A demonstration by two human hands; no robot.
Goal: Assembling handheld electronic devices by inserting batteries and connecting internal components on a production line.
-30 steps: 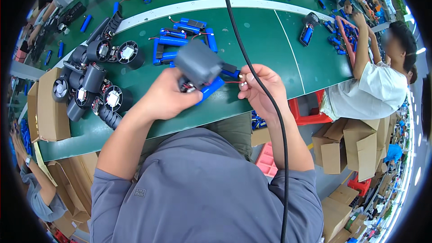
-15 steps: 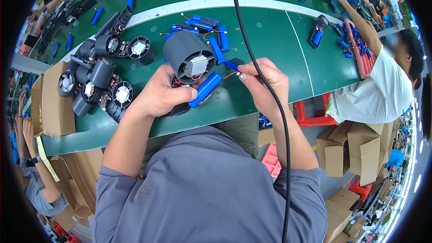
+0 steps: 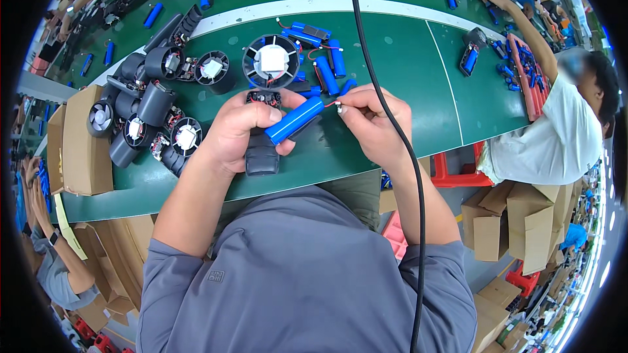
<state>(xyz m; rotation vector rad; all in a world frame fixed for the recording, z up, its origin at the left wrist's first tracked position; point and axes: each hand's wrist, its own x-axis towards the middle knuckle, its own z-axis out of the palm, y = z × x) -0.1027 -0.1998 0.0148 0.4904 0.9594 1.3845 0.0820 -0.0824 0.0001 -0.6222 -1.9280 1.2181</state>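
Observation:
My left hand (image 3: 237, 127) is closed around a dark grey fan unit (image 3: 263, 159) and a blue cylindrical battery pack (image 3: 294, 121). The unit's round, spoked head (image 3: 271, 59) with a white centre points away from me, and small parts show in its opened handle. The battery lies tilted across my fingers beside that handle. Red wire (image 3: 331, 102) runs from the battery's upper right end to a small white connector (image 3: 339, 108), pinched by my right hand (image 3: 376, 121). Beyond the hands lie several more blue battery packs (image 3: 327, 75) with wires.
Several grey fan units (image 3: 156, 103) are heaped at the left beside a cardboard box (image 3: 88, 147). A black cable (image 3: 378, 85) hangs across the view in front of my right arm. At the right, a co-worker (image 3: 540, 127) reaches over a pink tray (image 3: 525, 85) of batteries.
The fan unit has turned in my left hand, so its head now points away and its handle shows. My right hand still pinches the wire end and has shifted slightly left.

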